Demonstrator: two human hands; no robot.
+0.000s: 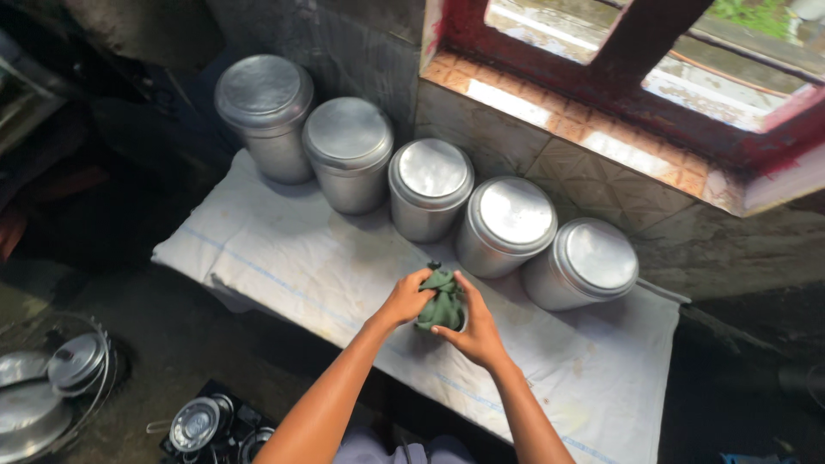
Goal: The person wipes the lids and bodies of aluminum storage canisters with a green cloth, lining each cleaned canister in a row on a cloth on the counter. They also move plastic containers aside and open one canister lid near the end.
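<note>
Both my hands meet over a small round metal container (461, 325) on a white cloth-covered shelf (284, 258). My left hand (404, 298) presses a crumpled dark green cloth (442, 301) onto the container's top. My right hand (475, 329) wraps around the container's side and also touches the cloth. Most of the small container is hidden by the cloth and my fingers.
Several tall lidded steel canisters (428, 187) line the wall behind my hands, from a large one (265, 112) at the left to one (586, 262) at the right. A tiled window sill (601, 137) runs above them. Steel pots and lids (77, 361) lie on the floor at the lower left.
</note>
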